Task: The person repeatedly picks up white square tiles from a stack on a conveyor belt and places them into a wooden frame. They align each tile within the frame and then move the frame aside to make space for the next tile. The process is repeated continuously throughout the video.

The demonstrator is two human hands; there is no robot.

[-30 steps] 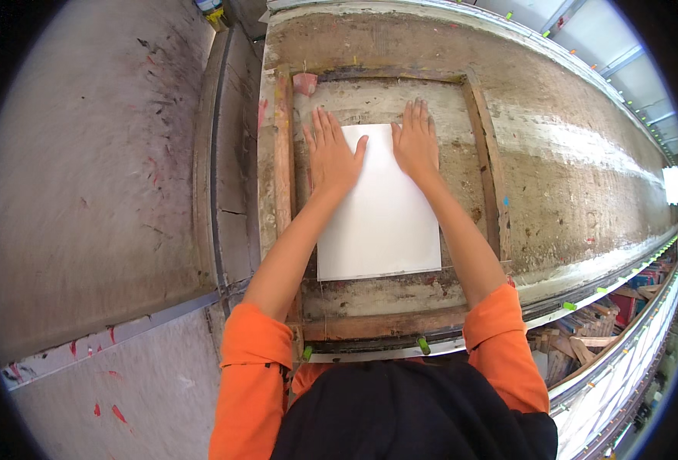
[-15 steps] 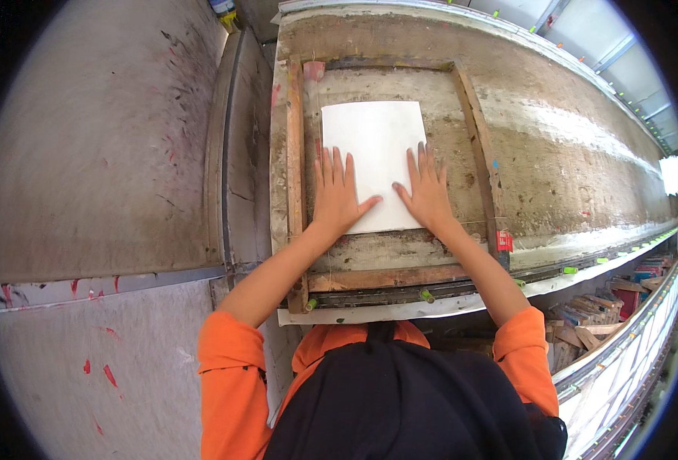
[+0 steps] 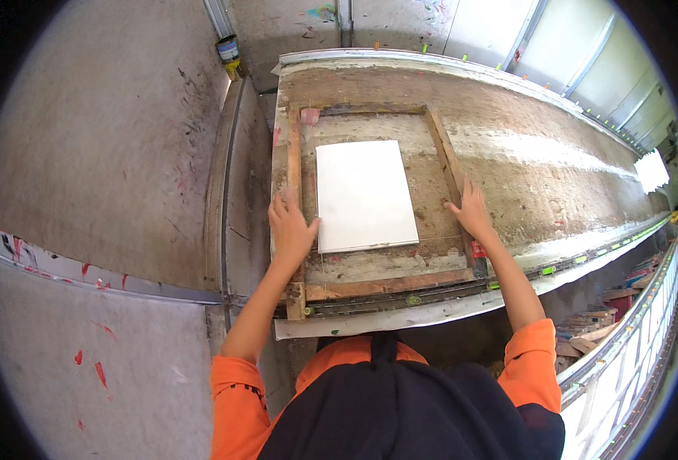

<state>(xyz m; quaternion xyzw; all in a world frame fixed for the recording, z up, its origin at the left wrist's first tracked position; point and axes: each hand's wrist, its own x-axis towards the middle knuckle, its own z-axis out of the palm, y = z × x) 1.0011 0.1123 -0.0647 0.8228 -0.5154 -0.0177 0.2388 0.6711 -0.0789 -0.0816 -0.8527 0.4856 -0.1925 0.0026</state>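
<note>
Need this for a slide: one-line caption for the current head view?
Left hand and right hand at opposite sides of a wooden frame, paper lying inside it.

Left hand (image 3: 291, 234), fingers spread, at wooden frame's (image 3: 389, 284) left bar; right hand (image 3: 474, 213) at right bar. White paper (image 3: 366, 195) flat inside. Stained tabletop (image 3: 538, 192) beneath. Pink scrap (image 3: 310, 116), upper-left corner.

Workshop, by the look of it. Long, stained table (image 3: 553, 176) across centre and right, wooden frame (image 3: 444, 153) on it, red paint marks (image 3: 100, 374) lower left, wood pieces (image 3: 590, 320) piled lower right.
</note>
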